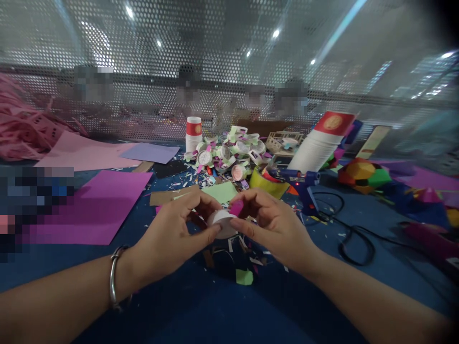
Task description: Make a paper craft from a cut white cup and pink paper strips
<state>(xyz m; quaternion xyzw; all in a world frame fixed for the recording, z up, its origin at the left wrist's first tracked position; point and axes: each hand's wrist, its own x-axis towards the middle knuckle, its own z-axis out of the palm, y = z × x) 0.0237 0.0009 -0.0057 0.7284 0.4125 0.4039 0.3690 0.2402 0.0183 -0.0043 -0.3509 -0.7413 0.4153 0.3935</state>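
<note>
Both of my hands meet over the blue table [201, 306], pinching a small white paper cup piece [223, 222] between them. My left hand [175, 231], with a metal bangle on its wrist, grips the cup piece from the left with thumb and fingers closed. My right hand [272, 224] closes on its right side and presses a small magenta paper bit [237, 207] against its top. Paper scraps lie on the table under the hands.
A blue glue gun [299, 184] with a black cord [353, 239] lies right of the hands, beside a yellow tape roll [267, 184]. Behind them are a pile of cut cup pieces [229, 153], stacked paper cups [193, 134], purple and pink sheets [100, 205] and a colourful paper ball [364, 174].
</note>
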